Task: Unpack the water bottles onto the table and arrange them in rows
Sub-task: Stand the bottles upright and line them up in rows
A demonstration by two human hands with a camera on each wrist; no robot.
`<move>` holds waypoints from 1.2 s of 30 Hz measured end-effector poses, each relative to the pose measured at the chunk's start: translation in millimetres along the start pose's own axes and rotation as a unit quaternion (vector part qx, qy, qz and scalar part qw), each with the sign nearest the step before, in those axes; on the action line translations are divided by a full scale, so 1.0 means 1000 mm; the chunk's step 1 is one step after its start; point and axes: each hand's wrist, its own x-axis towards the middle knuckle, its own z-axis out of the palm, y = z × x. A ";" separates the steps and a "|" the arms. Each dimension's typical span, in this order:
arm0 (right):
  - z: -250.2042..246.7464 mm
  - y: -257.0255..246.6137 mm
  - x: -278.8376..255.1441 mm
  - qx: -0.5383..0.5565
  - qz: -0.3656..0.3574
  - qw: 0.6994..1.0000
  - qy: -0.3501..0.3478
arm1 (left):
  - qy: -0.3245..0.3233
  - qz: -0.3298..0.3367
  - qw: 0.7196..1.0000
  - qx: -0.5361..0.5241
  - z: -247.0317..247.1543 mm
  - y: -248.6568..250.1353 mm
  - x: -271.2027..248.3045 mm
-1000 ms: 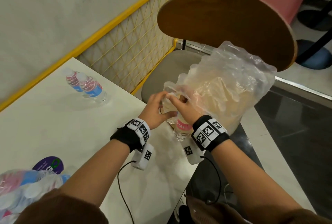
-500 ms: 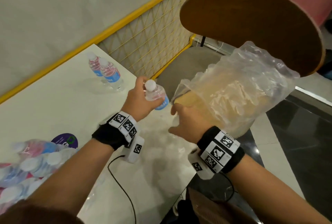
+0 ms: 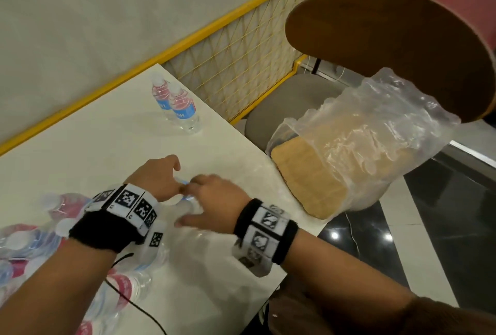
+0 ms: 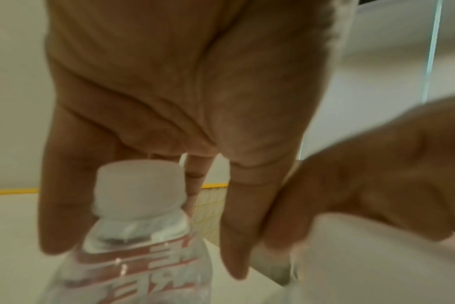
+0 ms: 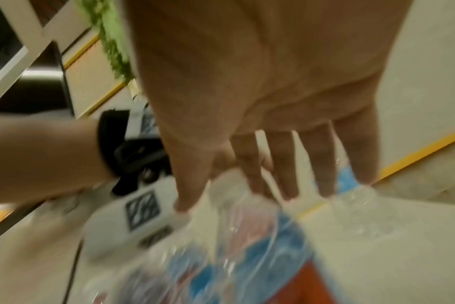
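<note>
Lying low on the white worktop between both hands, a clear water bottle with a white cap and red-and-blue label sits under the left hand, whose fingers hang straight and relaxed around the cap without gripping it. The right hand spreads its straight fingers onto the bottle (that view is badly blurred). Two more bottles stand upright, touching, near the far edge. A wrapped pack of bottles lies at the near left. An empty plastic wrap rests on the chair.
</note>
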 end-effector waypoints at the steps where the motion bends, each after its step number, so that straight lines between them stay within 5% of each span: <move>1: -0.013 0.006 -0.008 0.028 -0.009 0.995 0.097 | 0.000 0.004 1.000 0.001 0.000 0.003 -0.004; 3: -0.039 0.027 -0.026 -0.005 0.003 0.945 0.327 | 0.028 0.031 0.999 0.030 -0.002 0.015 -0.010; 5: -0.063 0.053 -0.045 -0.096 0.145 0.886 0.429 | 0.096 0.103 0.990 0.027 -0.002 0.038 -0.018; 8: -0.076 0.094 -0.066 -0.122 0.418 0.841 0.321 | 0.171 0.240 0.955 -0.020 0.007 0.091 -0.030; 10: -0.070 0.119 -0.071 -0.082 0.468 0.833 0.284 | 0.169 0.296 0.940 -0.011 0.021 0.131 -0.034; 18: -0.073 0.148 -0.069 0.034 0.240 0.885 0.397 | 0.071 0.266 0.961 0.012 0.051 0.205 0.033; 20: -0.079 0.149 -0.076 -0.061 0.270 0.881 0.383 | 0.066 0.266 0.960 -0.050 0.047 0.206 0.046; 24: -0.061 0.145 -0.098 -0.073 0.428 0.805 0.404 | 0.110 0.210 0.962 -0.138 0.041 0.213 0.057; 28: -0.012 0.127 -0.105 -0.111 0.327 0.825 0.447 | 0.141 0.182 0.942 -0.245 0.055 0.217 0.064; 32: 0.032 0.129 -0.106 -0.092 0.274 0.924 0.251 | 0.178 0.116 0.910 -0.356 0.058 0.220 0.063; 36: 0.037 0.164 -0.096 -0.111 0.349 0.924 0.111 | 0.179 0.139 0.906 -0.358 0.063 0.216 0.058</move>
